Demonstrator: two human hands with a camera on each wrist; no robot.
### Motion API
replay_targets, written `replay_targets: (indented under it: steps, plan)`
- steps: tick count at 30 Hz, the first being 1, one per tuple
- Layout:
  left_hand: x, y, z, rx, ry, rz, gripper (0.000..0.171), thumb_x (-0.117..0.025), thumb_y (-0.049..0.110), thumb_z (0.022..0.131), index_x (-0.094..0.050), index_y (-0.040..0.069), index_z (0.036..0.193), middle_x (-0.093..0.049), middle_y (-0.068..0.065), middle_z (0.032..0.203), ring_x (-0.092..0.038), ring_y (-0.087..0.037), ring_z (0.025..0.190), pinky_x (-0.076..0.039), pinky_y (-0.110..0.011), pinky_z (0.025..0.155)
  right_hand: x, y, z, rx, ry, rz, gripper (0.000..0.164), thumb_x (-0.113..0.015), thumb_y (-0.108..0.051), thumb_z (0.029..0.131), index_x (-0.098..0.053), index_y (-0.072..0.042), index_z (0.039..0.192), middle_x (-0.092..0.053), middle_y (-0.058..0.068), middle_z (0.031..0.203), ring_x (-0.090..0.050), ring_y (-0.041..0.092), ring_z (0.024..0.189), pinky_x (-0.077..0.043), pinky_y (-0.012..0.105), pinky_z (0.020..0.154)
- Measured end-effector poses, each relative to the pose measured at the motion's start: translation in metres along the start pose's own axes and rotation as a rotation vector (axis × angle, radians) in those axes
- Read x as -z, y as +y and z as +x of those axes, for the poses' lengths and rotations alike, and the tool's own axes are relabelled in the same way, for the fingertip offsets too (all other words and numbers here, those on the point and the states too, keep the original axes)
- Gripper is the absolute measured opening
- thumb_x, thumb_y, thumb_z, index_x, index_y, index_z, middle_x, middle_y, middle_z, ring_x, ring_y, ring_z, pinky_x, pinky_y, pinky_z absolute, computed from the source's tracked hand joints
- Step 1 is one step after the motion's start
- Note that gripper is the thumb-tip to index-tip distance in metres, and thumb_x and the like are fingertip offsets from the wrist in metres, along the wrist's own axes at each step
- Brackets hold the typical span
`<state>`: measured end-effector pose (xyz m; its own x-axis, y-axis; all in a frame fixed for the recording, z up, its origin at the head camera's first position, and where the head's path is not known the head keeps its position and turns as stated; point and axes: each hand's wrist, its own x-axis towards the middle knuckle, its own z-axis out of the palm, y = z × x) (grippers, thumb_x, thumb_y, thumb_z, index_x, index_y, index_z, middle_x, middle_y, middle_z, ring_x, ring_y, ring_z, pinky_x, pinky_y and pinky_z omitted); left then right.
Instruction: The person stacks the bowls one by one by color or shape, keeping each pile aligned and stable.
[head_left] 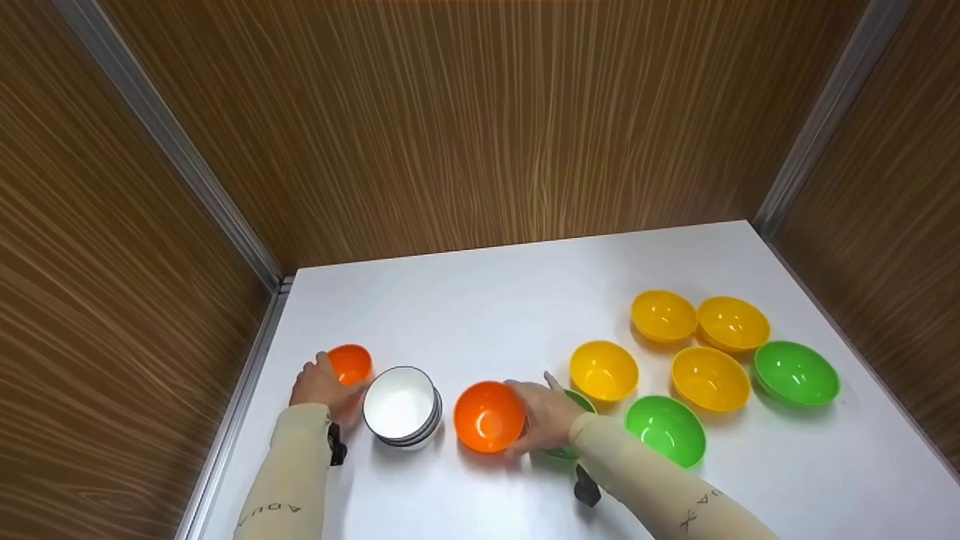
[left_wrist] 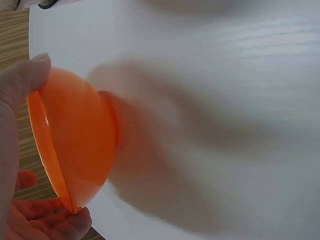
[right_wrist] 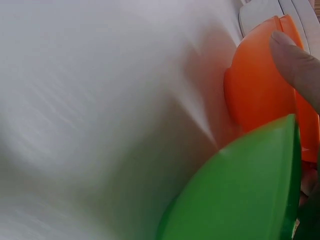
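At the left of the table, my left hand [head_left: 316,385] grips a small orange bowl [head_left: 352,364] by its rim. In the left wrist view, the thumb is on one side of that bowl [left_wrist: 80,135] and the fingers on the other. Near the middle, my right hand [head_left: 551,414] holds a second orange bowl [head_left: 489,417] from its right side, the thumb on its outer wall in the right wrist view. A green bowl [right_wrist: 240,190] is partly hidden beneath the right hand and forearm. Between the two orange bowls stands a stack of white, dark-rimmed bowls [head_left: 400,403].
On the right side of the white table [head_left: 480,307] are several yellow bowls [head_left: 604,371], a green bowl [head_left: 665,430] by the right forearm and another green bowl [head_left: 796,373] farther right. A wood-grain panel [head_left: 480,127] rises behind the table, with others at both sides.
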<state>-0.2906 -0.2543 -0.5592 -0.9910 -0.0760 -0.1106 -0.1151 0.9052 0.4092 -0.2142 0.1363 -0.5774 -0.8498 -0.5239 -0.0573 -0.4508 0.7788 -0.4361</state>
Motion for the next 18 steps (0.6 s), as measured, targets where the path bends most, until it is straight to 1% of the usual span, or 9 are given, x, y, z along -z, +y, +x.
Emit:
replay_targets:
  steps: [2,5,7,10,13,15,18]
  plan:
    - [0.001,-0.002,-0.002,0.006,0.023,-0.004,0.096,-0.067,0.057,0.07,-0.028,-0.007,0.13,-0.047,-0.028,0.108,-0.048,-0.041,0.094,-0.043,-0.055,0.084,0.0,0.0,0.0,-0.004,-0.008,0.002,0.105,-0.071,-0.068,0.056,-0.032,-0.019,0.14,-0.042,-0.003,0.138,-0.036,0.019,0.126,-0.005,0.06,0.105]
    - [0.004,-0.005,-0.004,-0.003,0.047,-0.011,0.095,-0.068,0.055,0.071,-0.028,-0.008,0.13,-0.047,-0.028,0.107,-0.048,-0.041,0.094,-0.043,-0.055,0.083,0.0,0.0,0.0,-0.023,-0.027,0.002,0.106,-0.07,-0.07,0.055,-0.031,-0.02,0.14,-0.039,-0.003,0.14,-0.034,0.018,0.128,-0.005,0.06,0.105]
    - [0.008,-0.006,-0.005,-0.005,0.061,-0.018,0.095,-0.068,0.056,0.07,-0.028,-0.008,0.129,-0.048,-0.028,0.107,-0.049,-0.041,0.093,-0.044,-0.054,0.082,0.0,-0.001,0.0,-0.031,-0.03,-0.005,0.106,-0.068,-0.071,0.055,-0.031,-0.02,0.14,-0.039,-0.003,0.14,-0.033,0.018,0.128,-0.005,0.059,0.106]
    - [0.016,-0.006,-0.005,-0.008,0.084,-0.044,0.095,-0.07,0.055,0.068,-0.03,-0.007,0.128,-0.048,-0.028,0.106,-0.049,-0.042,0.092,-0.044,-0.055,0.081,0.001,-0.001,0.0,-0.032,-0.027,-0.017,0.109,-0.067,-0.072,0.055,-0.031,-0.017,0.141,-0.04,-0.001,0.14,-0.034,0.018,0.128,-0.006,0.059,0.106]
    - [0.026,-0.002,-0.005,0.001,0.1,-0.069,0.097,-0.072,0.056,0.066,-0.031,-0.006,0.128,-0.047,-0.028,0.109,-0.049,-0.042,0.094,-0.043,-0.055,0.081,0.002,-0.001,0.0,-0.03,-0.023,-0.024,0.111,-0.067,-0.072,0.055,-0.029,-0.014,0.141,-0.04,0.001,0.14,-0.035,0.019,0.127,-0.006,0.059,0.106]
    - [0.033,0.002,-0.006,0.005,0.108,-0.081,0.1,-0.073,0.056,0.064,-0.031,-0.005,0.13,-0.046,-0.027,0.112,-0.048,-0.042,0.096,-0.042,-0.056,0.082,0.001,-0.001,0.0,-0.028,-0.023,-0.025,0.111,-0.068,-0.071,0.055,-0.029,-0.015,0.141,-0.04,0.0,0.14,-0.035,0.019,0.127,-0.006,0.059,0.106]
    - [0.043,0.01,-0.007,-0.018,0.133,-0.083,0.103,-0.073,0.059,0.062,-0.03,-0.004,0.132,-0.046,-0.026,0.114,-0.048,-0.041,0.098,-0.042,-0.056,0.083,0.002,-0.001,0.0,-0.026,-0.019,-0.029,0.11,-0.07,-0.069,0.055,-0.029,-0.015,0.142,-0.039,0.001,0.141,-0.034,0.02,0.128,-0.005,0.059,0.106]
